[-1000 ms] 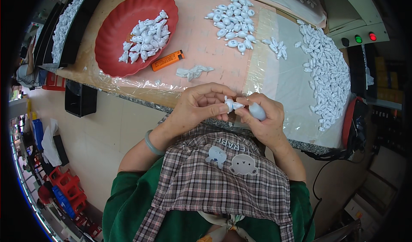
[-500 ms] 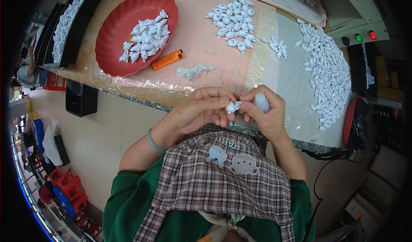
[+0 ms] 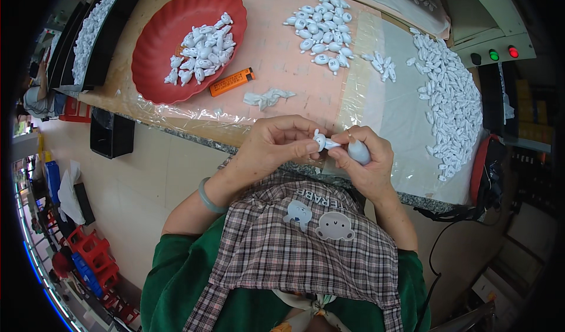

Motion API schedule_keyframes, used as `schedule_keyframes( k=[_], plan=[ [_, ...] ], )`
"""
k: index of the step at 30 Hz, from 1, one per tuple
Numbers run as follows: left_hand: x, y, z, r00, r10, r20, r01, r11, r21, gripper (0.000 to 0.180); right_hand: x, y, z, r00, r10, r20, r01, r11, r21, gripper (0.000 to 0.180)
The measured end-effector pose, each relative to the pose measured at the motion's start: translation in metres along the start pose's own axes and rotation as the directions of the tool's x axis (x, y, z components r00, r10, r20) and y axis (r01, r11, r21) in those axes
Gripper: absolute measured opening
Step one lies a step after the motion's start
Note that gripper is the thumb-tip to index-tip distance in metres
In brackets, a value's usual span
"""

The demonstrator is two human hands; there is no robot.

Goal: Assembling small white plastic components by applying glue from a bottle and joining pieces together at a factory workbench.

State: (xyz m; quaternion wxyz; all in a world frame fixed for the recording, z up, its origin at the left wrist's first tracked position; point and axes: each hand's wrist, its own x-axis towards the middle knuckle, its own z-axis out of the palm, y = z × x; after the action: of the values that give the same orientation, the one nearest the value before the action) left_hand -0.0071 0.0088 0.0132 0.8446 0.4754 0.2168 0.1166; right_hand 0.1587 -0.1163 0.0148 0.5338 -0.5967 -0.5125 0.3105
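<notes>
A small white animal figurine (image 3: pixel 321 141) with upright ears is pinched between the thumb and fingers of my left hand (image 3: pixel 276 145). Its narrower end points right, to the fingertips of my right hand (image 3: pixel 372 161), which touch it. Tucked in the right hand is a small translucent squeeze bottle (image 3: pixel 358 152), its thin tip pointing up and away from me. Both hands are closed, just over the table's near edge. Beyond them lie a crumpled white cloth (image 3: pixel 268 99) and an orange lighter-shaped stick (image 3: pixel 231 82).
A red scalloped dish (image 3: pixel 154 67) holds several finished-looking white figurines. A cluster of round white pieces (image 3: pixel 321 29) lies at mid-table, and a large heap of slim white pieces (image 3: pixel 450 102) on the right. A green-grey machine box (image 3: pixel 500 20) with lit buttons stands far right.
The figurine has turned in my fingers: its ears now point up and its narrow end shows on the right. The bottle has tipped so that its tip comes into sight.
</notes>
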Motion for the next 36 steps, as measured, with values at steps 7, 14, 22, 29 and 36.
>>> schedule_keyframes(
  k=[7,14,22,29,36],
  plan=[
    [0.001,-0.010,0.001,0.987,0.157,0.033,-0.158,0.985,0.066,0.028,-0.004,0.001,0.006,0.998,0.026,-0.054,-0.030,0.997,-0.070,0.016],
    [-0.006,-0.008,0.007,0.969,0.247,-0.009,-0.233,0.926,0.297,0.019,-0.008,0.001,0.011,0.985,-0.148,-0.092,0.124,0.966,-0.227,0.018],
    [0.001,-0.002,0.007,0.823,0.535,0.190,-0.506,0.540,0.672,0.021,-0.009,0.014,0.011,0.993,-0.096,-0.071,0.091,0.993,-0.080,0.013],
    [0.000,0.005,0.003,0.814,0.545,0.203,-0.517,0.518,0.682,0.023,-0.003,0.006,0.014,0.995,0.087,-0.052,-0.086,0.996,0.015,0.010],
    [-0.002,-0.015,-0.005,0.713,0.618,0.331,-0.669,0.459,0.584,0.022,-0.017,0.012,0.015,0.956,0.265,-0.128,-0.255,0.963,0.088,0.012]
  ],
)
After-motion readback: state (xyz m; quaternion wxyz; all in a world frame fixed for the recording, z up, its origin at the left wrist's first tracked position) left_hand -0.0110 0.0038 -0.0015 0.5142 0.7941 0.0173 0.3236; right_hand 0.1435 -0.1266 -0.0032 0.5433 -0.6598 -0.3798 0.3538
